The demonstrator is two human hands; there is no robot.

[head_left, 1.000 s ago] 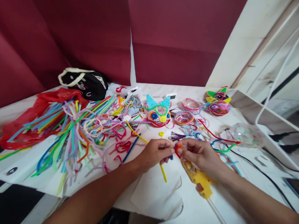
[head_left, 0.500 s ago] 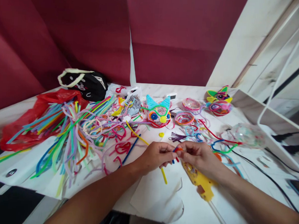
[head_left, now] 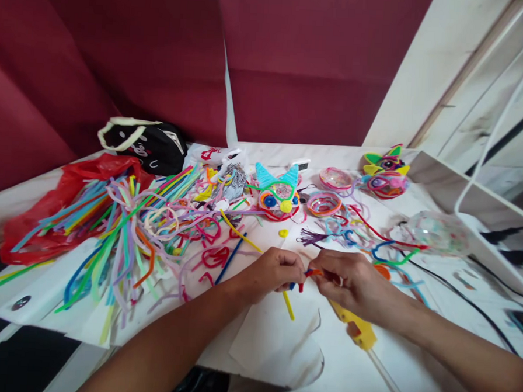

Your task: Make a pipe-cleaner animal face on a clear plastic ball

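Note:
My left hand and my right hand meet over the front of the table, both with fingers pinched. Between them is a small piece of bent pipe cleaner, orange with bits of red and blue; my fingers hide much of it. A yellow pipe cleaner passes beneath my left hand. Under my right wrist lies a yellow hot glue gun, partly covered. Beyond my hands stands a cat-like figure with light blue ears, blue eyes and a yellow nose.
Loose pipe cleaners spill from a red plastic bag on the left. Two ringed clear bowls, a second colourful figure and a clear dome stand at the right. A black cable runs along the right side.
My right hand has turned slightly, with its fingers a little farther from my left hand's. More of the orange and red pipe cleaner shows between them.

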